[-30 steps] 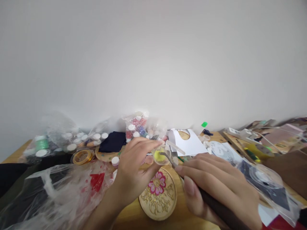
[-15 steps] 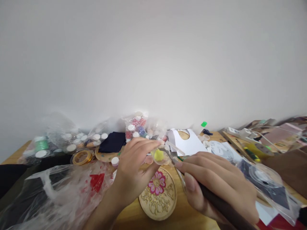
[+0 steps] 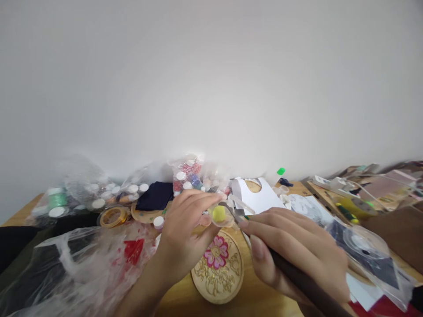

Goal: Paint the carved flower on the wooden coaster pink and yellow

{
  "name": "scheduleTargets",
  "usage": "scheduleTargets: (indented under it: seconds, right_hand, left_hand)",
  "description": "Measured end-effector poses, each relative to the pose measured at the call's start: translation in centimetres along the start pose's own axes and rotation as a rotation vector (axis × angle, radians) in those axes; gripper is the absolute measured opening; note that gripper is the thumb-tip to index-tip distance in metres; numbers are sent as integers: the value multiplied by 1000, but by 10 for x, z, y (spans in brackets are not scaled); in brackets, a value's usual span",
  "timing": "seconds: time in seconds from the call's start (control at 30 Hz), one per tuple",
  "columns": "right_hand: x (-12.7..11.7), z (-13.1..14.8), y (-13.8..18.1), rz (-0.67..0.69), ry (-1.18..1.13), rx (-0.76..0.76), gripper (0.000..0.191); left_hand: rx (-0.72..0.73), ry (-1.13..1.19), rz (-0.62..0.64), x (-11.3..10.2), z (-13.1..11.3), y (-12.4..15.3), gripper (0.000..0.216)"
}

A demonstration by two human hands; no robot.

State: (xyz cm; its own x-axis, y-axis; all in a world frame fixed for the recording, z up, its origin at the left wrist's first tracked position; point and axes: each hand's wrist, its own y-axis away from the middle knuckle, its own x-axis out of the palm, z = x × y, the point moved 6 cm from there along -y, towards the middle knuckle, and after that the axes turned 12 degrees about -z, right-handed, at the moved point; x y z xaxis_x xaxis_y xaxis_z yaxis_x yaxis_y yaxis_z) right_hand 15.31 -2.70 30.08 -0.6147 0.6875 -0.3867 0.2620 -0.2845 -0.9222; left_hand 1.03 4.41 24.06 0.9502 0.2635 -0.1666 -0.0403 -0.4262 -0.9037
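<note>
My left hand is closed, pinching a small clear plastic cup between thumb and fingers. A lump of yellow paste-like material lies inside it, and a clear lid stands out to the right. My right hand is wrapped round a dark-handled tool with a thin metal blade, which reaches to the cup. Whether the tip touches the yellow lump I cannot tell. Below the hands lies a round wooden disc with gold outlines and a pink flower.
Crumpled clear plastic with a red patch covers the left. Bags of white-capped jars, a roll of gold wire and dark cloth sit along the wall. White paper and a bagged spool are at right.
My right hand has shifted slightly left and up with the tool, bringing it a little nearer the cup. My left hand, the cup and the disc look nearly unmoved.
</note>
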Motion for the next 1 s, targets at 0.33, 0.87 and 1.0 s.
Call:
scheduleTargets:
  seconds: [0.33, 0.87, 1.0]
  right_hand:
    - [-1, 2, 0, 5, 23, 4, 17]
    - [-1, 2, -1, 2, 34, -12, 17]
    - [-1, 2, -1, 13, 22, -17, 16]
  left_hand:
    - [2, 0, 9, -2, -2, -1, 28]
    - [-3, 0, 2, -1, -2, 0, 31]
    - [-1, -6, 5, -2, -1, 0, 30]
